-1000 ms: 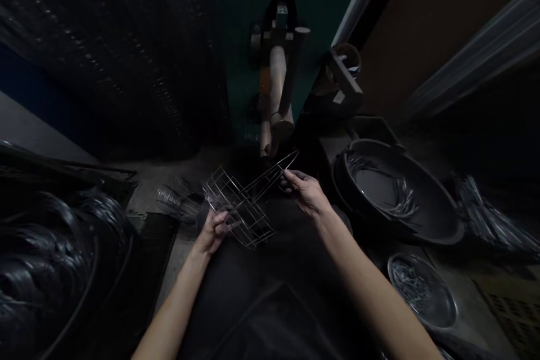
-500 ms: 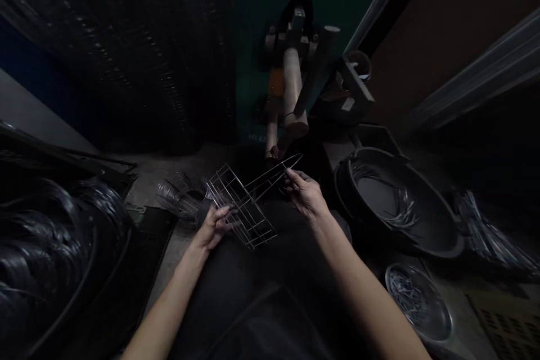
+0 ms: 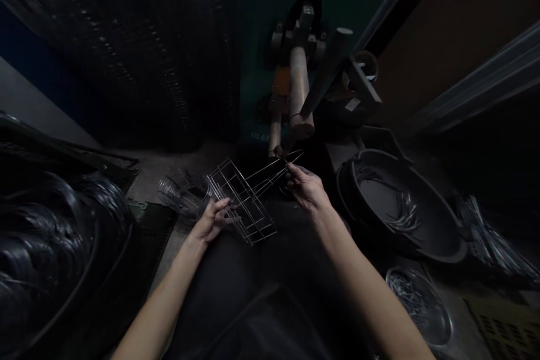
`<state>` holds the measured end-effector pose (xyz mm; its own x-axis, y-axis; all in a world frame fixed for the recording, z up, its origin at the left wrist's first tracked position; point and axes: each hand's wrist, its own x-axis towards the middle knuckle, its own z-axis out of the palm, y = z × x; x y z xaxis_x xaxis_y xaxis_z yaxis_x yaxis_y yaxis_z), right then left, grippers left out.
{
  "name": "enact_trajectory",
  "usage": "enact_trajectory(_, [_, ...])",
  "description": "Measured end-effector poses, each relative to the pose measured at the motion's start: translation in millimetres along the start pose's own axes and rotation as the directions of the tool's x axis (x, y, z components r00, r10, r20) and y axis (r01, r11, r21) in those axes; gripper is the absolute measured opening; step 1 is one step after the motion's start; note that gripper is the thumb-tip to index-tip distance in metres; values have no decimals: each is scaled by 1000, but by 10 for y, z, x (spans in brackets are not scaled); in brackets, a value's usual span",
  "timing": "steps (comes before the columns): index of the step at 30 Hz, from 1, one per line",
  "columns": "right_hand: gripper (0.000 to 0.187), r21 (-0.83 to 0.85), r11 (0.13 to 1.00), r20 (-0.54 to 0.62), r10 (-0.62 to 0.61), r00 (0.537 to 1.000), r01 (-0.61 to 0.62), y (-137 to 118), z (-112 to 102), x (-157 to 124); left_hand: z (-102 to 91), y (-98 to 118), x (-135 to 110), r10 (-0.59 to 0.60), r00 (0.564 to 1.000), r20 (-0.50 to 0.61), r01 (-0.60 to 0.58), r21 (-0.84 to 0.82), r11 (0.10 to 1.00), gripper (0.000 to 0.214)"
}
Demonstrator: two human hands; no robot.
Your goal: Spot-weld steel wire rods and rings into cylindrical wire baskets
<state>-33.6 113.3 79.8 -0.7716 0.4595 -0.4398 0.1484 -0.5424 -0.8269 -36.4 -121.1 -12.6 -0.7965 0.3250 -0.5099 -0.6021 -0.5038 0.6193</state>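
A small wire basket (image 3: 240, 202) of thin metal rods is tilted in front of me, low and near the middle of the view. My left hand (image 3: 214, 219) grips its left side, fingers curled among the rods. From the basket's right side, long thin wires (image 3: 268, 180) run up to the right and meet in a narrow point. My right hand (image 3: 307, 185) pinches wire close to that point; whether that piece is joined to the basket I cannot tell. Just above the wires is the tip of the machine's lower rod (image 3: 275, 134), below a thicker metal cylinder (image 3: 299, 87).
The green machine (image 3: 261, 28) stands ahead. Bent wires lie in a large black basin (image 3: 439, 230) on the right, above a metal bowl (image 3: 436, 320) of small metal pieces. Wire coils (image 3: 42, 253) fill the left, and a wire bundle (image 3: 181, 191) sits beside my left hand.
The basket and wires have shifted slightly upward, the wires nearer the machine's lower rod. My right hand has risen a little with them. The view has turned slightly left.
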Motion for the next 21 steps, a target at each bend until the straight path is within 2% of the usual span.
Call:
enact_trajectory(5, [19, -24, 1000, 21, -10, 1000, 11, -1, 5, -14, 17, 70, -24, -52, 998, -23, 52, 3, 999, 30])
enact_trajectory(9, [24, -16, 1000, 63, -16, 998, 17, 12, -71, -56, 48, 68, -49, -63, 997, -42, 63, -5, 998, 26])
enact_trajectory(15, [26, 4, 1000, -46, 2, 999, -2, -22, -231, -158, 121, 79, -37, -70, 996, -54, 69, -22, 997, 29])
enact_trajectory(21, [26, 22, 1000, -16, 13, 1000, -12, -34, -244, -193, 145, 160, -5, -45, 997, -56, 44, -17, 999, 29])
